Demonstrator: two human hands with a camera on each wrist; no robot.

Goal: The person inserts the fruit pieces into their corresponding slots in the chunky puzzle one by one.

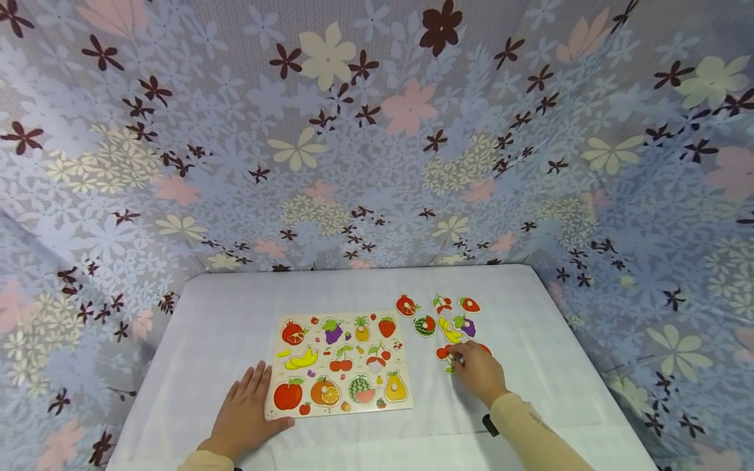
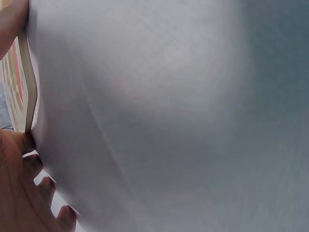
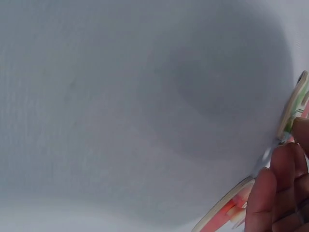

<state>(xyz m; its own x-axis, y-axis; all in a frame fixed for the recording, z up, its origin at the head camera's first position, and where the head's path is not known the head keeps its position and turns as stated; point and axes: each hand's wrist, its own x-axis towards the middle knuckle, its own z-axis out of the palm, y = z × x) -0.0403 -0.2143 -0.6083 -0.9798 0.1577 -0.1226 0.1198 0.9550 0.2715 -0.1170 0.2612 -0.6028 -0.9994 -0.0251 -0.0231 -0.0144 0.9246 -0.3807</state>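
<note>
Nearest, the sleeves (image 1: 524,425) enter from below, the left one mostly cut off by the frame. The left hand (image 1: 244,402) lies flat with fingers extended, its thumb against the near left corner of the board (image 1: 325,412); the left wrist view crops hand and board to a strip. The right hand (image 1: 482,374) pinches the cherry piece (image 1: 446,357), to the right of the board, between thumb and fingertips. Its knob is hard to make out, and the other fingers are only partly visible. Beyond that hand, a red piece (image 1: 484,349) is largely covered; its fruit cannot be told. On the board, the pineapple (image 1: 362,330), orange (image 1: 323,392) and pear (image 1: 396,387) show knobs. Farther off lie the bananas (image 1: 449,331), partly overlapped by the grapes (image 1: 467,326), then the watermelon (image 1: 423,326), pomegranate (image 1: 405,305), a small red-fruit piece (image 1: 442,304) and the strawberry (image 1: 469,304). Behind the table (image 1: 330,291) hangs flowered cloth (image 1: 377,163), cropped above.
</note>
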